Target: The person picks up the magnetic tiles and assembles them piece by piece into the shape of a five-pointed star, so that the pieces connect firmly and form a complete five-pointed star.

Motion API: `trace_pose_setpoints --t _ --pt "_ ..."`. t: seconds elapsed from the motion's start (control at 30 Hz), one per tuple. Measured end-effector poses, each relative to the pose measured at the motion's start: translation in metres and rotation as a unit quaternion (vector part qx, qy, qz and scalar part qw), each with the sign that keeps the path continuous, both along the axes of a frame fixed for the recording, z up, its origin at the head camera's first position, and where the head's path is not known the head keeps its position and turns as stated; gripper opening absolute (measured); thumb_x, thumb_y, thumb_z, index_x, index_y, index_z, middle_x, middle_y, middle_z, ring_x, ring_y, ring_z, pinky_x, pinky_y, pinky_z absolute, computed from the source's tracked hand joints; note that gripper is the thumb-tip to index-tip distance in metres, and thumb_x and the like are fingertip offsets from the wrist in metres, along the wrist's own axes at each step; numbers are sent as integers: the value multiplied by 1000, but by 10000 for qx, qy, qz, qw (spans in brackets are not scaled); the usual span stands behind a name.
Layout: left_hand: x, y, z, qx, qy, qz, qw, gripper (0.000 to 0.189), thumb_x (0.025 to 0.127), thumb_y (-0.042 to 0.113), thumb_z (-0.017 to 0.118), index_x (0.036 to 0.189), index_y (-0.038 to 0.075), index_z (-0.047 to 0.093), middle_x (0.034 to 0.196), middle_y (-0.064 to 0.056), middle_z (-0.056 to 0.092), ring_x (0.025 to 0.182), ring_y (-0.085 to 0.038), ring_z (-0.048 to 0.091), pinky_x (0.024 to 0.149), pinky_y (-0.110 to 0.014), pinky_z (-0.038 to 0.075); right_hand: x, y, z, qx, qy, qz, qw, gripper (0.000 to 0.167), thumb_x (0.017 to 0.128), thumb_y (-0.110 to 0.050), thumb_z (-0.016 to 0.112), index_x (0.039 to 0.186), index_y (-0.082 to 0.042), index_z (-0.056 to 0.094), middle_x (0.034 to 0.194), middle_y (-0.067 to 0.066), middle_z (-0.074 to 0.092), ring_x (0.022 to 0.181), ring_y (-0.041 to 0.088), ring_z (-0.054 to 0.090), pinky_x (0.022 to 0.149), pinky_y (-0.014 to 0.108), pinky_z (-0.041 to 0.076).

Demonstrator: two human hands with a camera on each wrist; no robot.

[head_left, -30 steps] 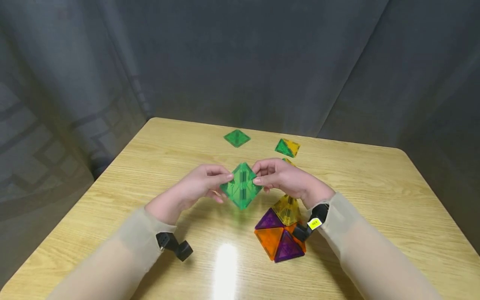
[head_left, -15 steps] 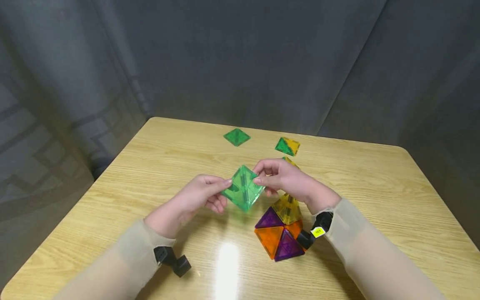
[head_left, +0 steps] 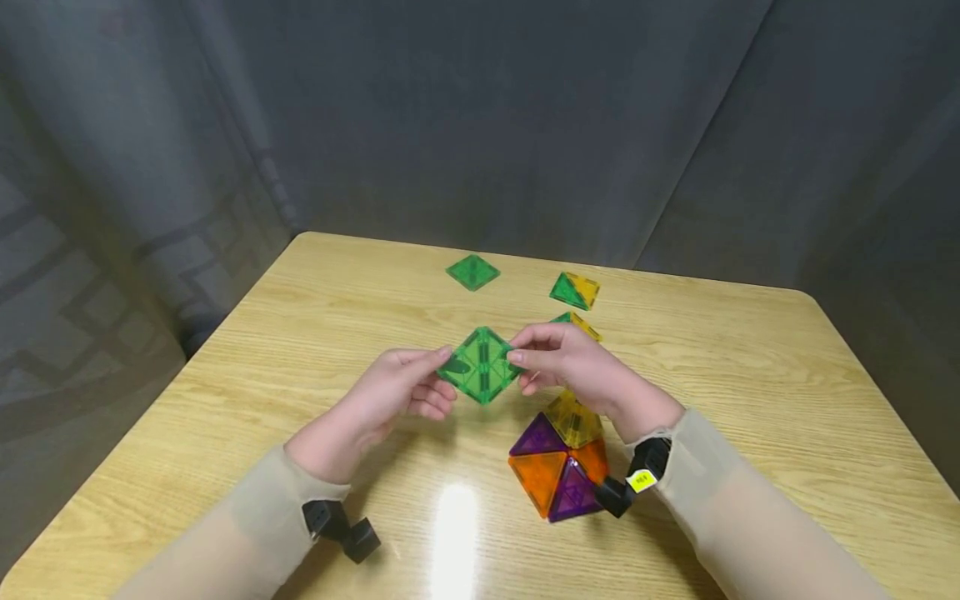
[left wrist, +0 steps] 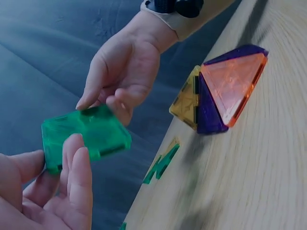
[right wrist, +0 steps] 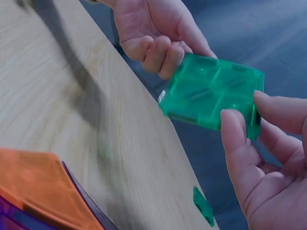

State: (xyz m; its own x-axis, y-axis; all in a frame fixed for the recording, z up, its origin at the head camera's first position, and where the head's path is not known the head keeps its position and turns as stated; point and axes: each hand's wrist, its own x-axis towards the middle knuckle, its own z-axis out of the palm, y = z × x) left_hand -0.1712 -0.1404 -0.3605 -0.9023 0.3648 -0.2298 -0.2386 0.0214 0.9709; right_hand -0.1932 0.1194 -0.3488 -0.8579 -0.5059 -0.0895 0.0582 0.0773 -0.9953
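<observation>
The left hand (head_left: 397, 387) and right hand (head_left: 573, 365) pinch the green diamond (head_left: 482, 367) between them, but pulling apart could split it.

The head view looks forward and down from above the near side of the table (head_left: 360, 300), far enough back to take in both sleeves and the curtain (head_left: 480, 125) beyond. The left wrist view sits close to the left hand (head_left: 408, 387) and faces across the green piece (head_left: 483, 367) toward the right hand (head_left: 566, 362), the table tilted steeply along its right side. The right wrist view faces the opposite way, equally close, the table slanting at its left. Both wrist views share the green piece, both hands and part of the block (head_left: 540, 479).
</observation>
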Motion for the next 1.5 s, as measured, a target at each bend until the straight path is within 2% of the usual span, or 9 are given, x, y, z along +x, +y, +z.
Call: trace_pose_setpoints --t 0.23,0.4,0.53,0.6,0.8,0.97,1.1,1.33,1.5 --pt "6 3 -8 519 -380 360 9973 31 99 20 60 110 -8 65 81 -12 71 68 -16 70 62 -25 58 6 -4 -3 -121 -234 -531 9982 19 101 -11 57 102 5 67 99 15 61 83 23 67 82 37 58" --pt "10 7 -16 737 -695 439 9939 27 95 6 63 120 -5 64 79 -9 71 65 -12 68 58 -20 55 9 -8 -2 76 -270 -805 9964 23 100 -6 58 116 9 61 107 14 61 89 22 64 87 39 56" --pt "13 8 -19 582 -776 314 9948 44 93 5 66 135 -1 52 81 -7 71 67 -13 68 57 -20 54 7 -6 -1 401 -276 -897 9948 29 99 -7 59 126 3 55 103 13 59 91 23 61 90 45 54" --pt "15 9 -20 421 -703 92 9966 50 92 6 67 138 -1 48 84 -6 71 71 -14 68 60 -22 53 6 -3 0 589 -295 -879 9939 32 98 -7 60 128 2 53 99 14 60 90 25 63 90 46 54" --pt "20 16 -24 92 -353 -520 9980 26 89 6 69 112 -3 61 77 0 69 74 -14 64 60 -23 49 4 3 2 1067 -245 -717 9914 30 96 -5 61 124 4 52 95 15 63 83 26 64 82 39 57" --pt "25 29 -29 45 -179 -695 9974 15 86 0 69 95 3 58 74 -2 70 69 -15 62 57 -22 48 2 8 -1 1232 -122 -522 9909 16 95 -1 61 108 4 53 85 13 59 76 25 60 74 38 58" --pt "28 38 -36 39 -150 -766 9969 17 84 -3 71 97 0 60 77 -8 70 70 -17 64 61 -25 53 1 12 -2 1352 -105 -245 9905 10 95 0 61 102 3 54 81 10 57 74 24 59 71 38 58" --pt "33 48 -47 89 -190 -977 9950 37 84 -5 70 119 -6 62 80 -11 71 71 -19 66 64 -30 58 1 12 -2 1956 72 327 9801 5 95 0 61 94 -2 58 80 12 56 75 25 58 69 39 57" --pt "36 51 -52 98 -174 -979 9950 34 83 -7 70 116 -8 63 80 -12 71 69 -19 66 62 -29 58 2 11 -2 2197 162 501 9741 5 94 3 61 94 -1 58 79 10 55 74 24 56 68 37 55"
